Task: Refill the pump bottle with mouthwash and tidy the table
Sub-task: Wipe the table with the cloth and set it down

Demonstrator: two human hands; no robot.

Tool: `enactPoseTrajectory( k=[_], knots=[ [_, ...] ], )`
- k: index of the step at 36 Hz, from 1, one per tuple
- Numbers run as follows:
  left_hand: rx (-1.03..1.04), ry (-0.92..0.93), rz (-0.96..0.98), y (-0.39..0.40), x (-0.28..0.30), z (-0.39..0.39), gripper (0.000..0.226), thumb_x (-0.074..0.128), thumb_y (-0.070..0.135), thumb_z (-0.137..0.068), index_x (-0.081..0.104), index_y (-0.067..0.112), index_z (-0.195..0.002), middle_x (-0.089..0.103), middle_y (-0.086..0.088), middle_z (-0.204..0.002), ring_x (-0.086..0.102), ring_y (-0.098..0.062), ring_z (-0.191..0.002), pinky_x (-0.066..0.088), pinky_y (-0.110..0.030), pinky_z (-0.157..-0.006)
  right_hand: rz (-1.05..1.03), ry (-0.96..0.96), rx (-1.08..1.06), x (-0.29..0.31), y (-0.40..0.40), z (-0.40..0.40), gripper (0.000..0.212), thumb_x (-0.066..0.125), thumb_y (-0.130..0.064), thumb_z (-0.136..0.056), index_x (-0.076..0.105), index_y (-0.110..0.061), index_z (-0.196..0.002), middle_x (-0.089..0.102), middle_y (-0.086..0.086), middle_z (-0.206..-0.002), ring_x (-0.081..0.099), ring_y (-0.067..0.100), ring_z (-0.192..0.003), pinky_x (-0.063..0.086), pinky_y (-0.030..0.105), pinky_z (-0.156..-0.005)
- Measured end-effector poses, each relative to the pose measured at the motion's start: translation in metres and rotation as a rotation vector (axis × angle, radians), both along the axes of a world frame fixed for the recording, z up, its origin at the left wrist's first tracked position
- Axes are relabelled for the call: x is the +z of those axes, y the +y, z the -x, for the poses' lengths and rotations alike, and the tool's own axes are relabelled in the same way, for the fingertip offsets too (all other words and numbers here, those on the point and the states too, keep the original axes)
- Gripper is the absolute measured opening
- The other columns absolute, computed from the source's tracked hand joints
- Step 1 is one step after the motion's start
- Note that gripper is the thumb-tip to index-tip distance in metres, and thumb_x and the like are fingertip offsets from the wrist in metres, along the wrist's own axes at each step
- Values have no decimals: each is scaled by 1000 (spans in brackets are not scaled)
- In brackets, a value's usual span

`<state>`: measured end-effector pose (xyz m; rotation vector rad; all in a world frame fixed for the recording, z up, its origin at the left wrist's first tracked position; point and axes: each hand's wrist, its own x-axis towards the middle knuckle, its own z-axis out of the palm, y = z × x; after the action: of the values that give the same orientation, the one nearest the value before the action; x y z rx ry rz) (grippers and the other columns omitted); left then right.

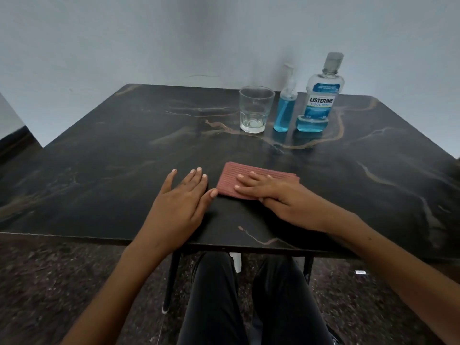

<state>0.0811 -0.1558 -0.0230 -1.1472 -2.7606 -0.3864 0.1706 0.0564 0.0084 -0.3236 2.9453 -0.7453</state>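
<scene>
Dark marble-patterned stone, veined in orange and grey, forms the top of the table (124, 150), which stands against a pale wall; a folded reddish-brown ribbed cloth (249, 175) lies flat on it near the front edge, a little right of centre. The right hand (268, 192) rests palm down on the cloth, fingers stretched out flat and pointing left across it, gripping nothing; the cloth's near right part is hidden beneath the hand. The left hand (184, 192) lies flat on the bare tabletop just beside the cloth, fingers spread and extended; its thumb tip touches or nearly touches the cloth's near left corner, and it holds nothing either.

Well apart from the hands, toward the far right of the table, three things stand upright in a row; a clear glass tumbler (256, 109) on the left, with what may be a trace of liquid at its base; a slim clear pump bottle (286, 108) in the middle, filled with blue liquid to roughly two thirds of its height, pump head on; and a larger mouthwash bottle (321, 95) on the right, capped, with a blue label and only a low band of blue liquid at the bottom. The three stand near one another without touching.

Below the table edge, legs in dark trousers show above a speckled floor.
</scene>
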Motion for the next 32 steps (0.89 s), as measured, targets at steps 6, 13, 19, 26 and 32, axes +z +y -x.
enactPoseTrajectory(
  k=[6,13,19,26,32],
  knots=[
    [-13,18,24,-1,2,0,90,-10,57,-79,31,12,-147,25,-4,-156,17,-9,-146,-8,-30,-117,68,15,73,-4,-14,-30,54,40,4,-94,46,-27,-138,31,-13,-152,13,0,-145,2,21,-120],
    [-1,19,19,-1,0,1,72,8,49,-89,32,13,-146,26,-3,-156,18,-8,-145,-9,-29,-116,226,104,-78,-11,2,-78,50,46,8,-92,59,-23,-128,46,-13,-143,29,-2,-140,19,35,-121],
    [-17,12,-9,-2,0,1,70,10,48,-90,33,12,-146,27,-4,-155,19,-9,-145,-9,-28,-115,239,170,-251,-14,20,-111,54,50,12,-89,60,-26,-126,50,-15,-140,33,1,-139,23,40,-119],
    [-32,-5,-40,-3,-2,2,69,14,47,-90,36,10,-144,30,-5,-154,21,-10,-143,-4,-31,-117,171,200,-519,-13,29,-123,53,47,11,-90,57,-26,-127,45,-17,-140,31,0,-139,16,25,-120],
    [-40,-27,-45,-4,-2,4,72,12,49,-88,33,12,-145,26,-2,-154,13,-4,-140,-5,-33,-119,72,118,-657,-9,53,-101,48,41,6,-95,47,-16,-137,35,-10,-147,24,7,-143,9,21,-118]
  ],
)
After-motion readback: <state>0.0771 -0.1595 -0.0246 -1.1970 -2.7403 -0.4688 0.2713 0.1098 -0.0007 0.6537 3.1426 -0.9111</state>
